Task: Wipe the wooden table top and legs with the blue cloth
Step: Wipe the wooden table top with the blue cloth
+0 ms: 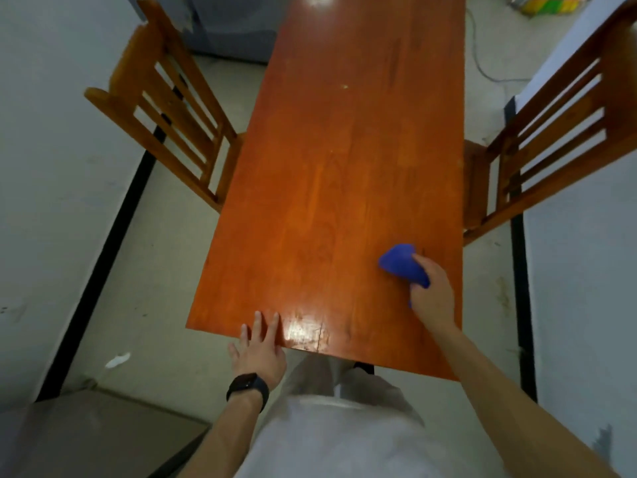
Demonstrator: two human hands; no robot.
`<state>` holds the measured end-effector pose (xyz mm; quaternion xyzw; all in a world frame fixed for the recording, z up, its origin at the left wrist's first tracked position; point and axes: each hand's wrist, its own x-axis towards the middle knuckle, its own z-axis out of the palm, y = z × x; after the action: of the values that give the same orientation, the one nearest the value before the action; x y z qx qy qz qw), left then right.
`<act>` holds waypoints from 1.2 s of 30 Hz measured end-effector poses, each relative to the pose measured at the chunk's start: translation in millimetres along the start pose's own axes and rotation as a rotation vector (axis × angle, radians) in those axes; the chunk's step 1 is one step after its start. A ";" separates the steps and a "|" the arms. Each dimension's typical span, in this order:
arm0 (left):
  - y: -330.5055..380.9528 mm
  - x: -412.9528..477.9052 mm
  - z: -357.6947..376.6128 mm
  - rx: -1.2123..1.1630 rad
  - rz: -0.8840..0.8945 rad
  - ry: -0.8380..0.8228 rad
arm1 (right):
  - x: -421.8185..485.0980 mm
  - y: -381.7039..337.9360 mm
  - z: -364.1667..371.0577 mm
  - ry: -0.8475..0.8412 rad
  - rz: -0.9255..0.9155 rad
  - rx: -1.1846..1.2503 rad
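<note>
My left hand (256, 353) lies flat and open, fingers spread, on the near edge of the table (327, 188), bracing me. A chair (165, 108) stands just beside the table's left side, another chair (551, 139) at its right. If I sweep wide, my elbow may knock one, I think, and they block the legs, which I cannot see. My right hand (432, 291) grips the bunched cloth (401, 263), pressed on the top near the right edge; the cloth sticks out ahead and left of my fingers.
</note>
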<state>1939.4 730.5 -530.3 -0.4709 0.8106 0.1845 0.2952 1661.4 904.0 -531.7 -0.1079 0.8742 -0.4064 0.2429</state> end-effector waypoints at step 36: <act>-239.9 60.8 -31.2 -0.459 0.257 0.010 | -178.8 -109.5 298.6 -0.434 -0.416 -0.536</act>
<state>2115.8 555.5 -551.3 -0.4196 0.8021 0.3973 0.1509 1967.0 705.7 -552.6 -0.4254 0.8371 -0.1724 0.2976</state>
